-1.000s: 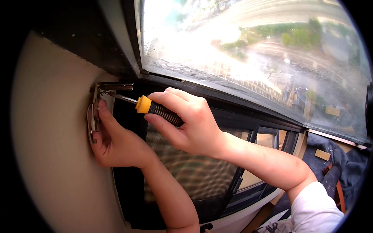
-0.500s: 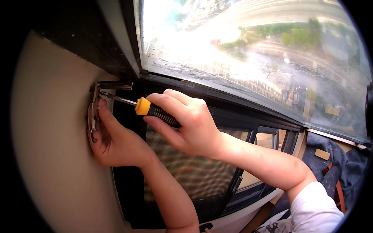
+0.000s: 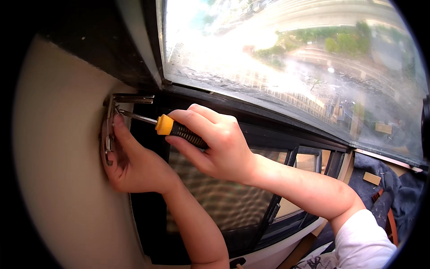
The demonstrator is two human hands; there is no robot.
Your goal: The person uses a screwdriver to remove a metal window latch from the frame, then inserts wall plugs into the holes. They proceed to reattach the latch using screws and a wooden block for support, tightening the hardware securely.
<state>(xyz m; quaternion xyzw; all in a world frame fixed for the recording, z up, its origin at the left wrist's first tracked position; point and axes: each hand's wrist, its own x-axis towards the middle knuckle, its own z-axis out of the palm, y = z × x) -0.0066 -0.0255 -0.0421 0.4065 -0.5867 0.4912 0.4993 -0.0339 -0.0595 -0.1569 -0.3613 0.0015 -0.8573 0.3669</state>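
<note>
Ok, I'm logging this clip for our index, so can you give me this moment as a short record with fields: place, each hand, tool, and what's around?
place: beige wall beside a dark window frame
left hand: pressed on a metal bracket on the wall, index finger up along it
right hand: shut on the screwdriver
tool: yellow and black handle, shaft tip at the bracket
around: window glass above, white sleeve lower right

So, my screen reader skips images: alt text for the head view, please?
A right hand drives a yellow-and-black screwdriver into a metal bracket on a beige wall, steadied by the left hand, beside a window.
</note>
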